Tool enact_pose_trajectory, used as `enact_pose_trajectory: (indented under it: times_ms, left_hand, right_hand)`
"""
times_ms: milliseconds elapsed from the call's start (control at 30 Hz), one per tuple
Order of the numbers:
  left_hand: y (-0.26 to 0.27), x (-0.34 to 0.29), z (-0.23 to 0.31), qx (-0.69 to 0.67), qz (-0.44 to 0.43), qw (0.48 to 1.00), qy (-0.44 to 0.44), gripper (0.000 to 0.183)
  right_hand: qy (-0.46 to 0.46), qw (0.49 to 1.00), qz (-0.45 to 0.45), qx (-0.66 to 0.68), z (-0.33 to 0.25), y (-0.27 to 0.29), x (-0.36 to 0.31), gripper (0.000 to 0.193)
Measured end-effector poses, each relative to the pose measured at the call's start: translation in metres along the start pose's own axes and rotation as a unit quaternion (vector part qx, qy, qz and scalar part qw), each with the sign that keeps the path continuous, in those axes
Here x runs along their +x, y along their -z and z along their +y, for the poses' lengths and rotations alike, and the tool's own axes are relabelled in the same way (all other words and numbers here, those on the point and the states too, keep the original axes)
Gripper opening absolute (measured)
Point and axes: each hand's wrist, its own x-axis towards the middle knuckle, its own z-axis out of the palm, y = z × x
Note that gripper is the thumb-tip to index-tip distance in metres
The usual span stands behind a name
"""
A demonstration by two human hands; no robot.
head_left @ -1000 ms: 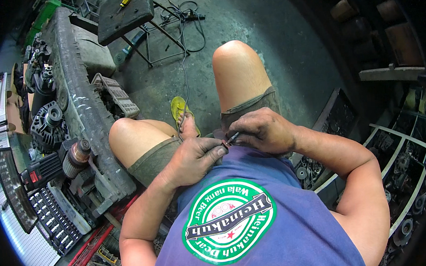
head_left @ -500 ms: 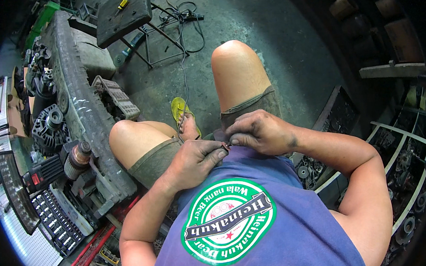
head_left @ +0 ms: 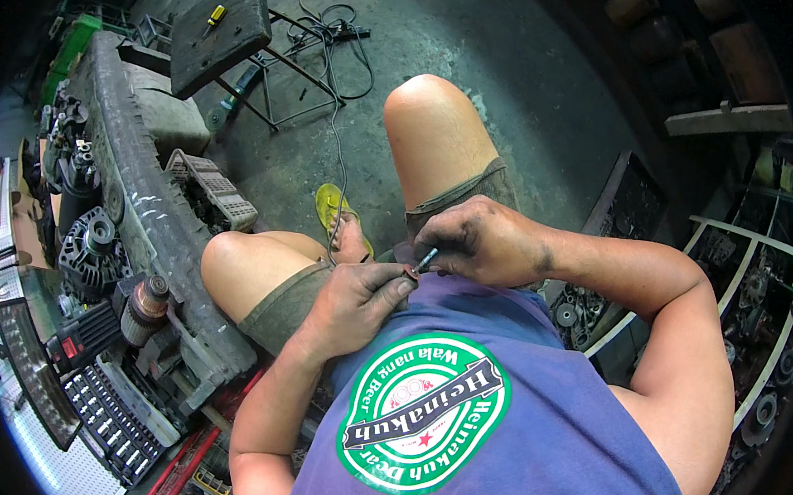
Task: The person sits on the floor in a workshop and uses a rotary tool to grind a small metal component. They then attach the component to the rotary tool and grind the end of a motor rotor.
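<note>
Above my lap, my two hands are close together. My left hand (head_left: 360,297) is closed, pinching a small reddish-brown part (head_left: 411,273) between thumb and fingers. My right hand (head_left: 482,240) is closed on a short, thin metal rod (head_left: 428,259), which looks bluish-silver. The rod's lower end meets or nearly touches the reddish-brown part; whether it sits inside it I cannot tell. My right fingers cover the rod's upper end. Both hands have dark smudges.
A worn workbench (head_left: 138,186) on the left carries an alternator (head_left: 94,239), a copper-wound armature (head_left: 145,299), a power tool (head_left: 84,337) and a socket set (head_left: 112,415). Ahead stands a stool (head_left: 220,40) with a yellow screwdriver (head_left: 214,18). A cable (head_left: 343,142) crosses the floor. Metal parts fill a rack (head_left: 750,267) at right.
The metal rod now shows between my hands, where my right fingers hid most of it before. My right hand has tilted slightly upward; my left keeps its pinch. The whole view has shifted a little.
</note>
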Motion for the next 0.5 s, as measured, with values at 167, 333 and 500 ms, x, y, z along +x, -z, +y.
enact_pose_trajectory:
  times_ms: [167, 333, 500]
  left_hand:
    - [0.000, -0.001, -0.002, -0.004, 0.002, 1.000, -0.012, 0.026]
    - [0.000, 0.000, -0.003, 0.012, -0.001, 1.000, -0.006, 0.025]
    - [-0.003, -0.001, -0.006, 0.015, 0.005, 0.999, -0.048, 0.023]
  right_hand:
    - [0.014, 1.000, -0.001, 0.003, 0.000, 0.003, 0.000, 0.021]
    - [0.046, 0.999, 0.002, -0.019, 0.007, 0.001, -0.001, 0.019]
    - [0.217, 0.970, 0.040, -0.104, 0.022, -0.006, 0.004, 0.011]
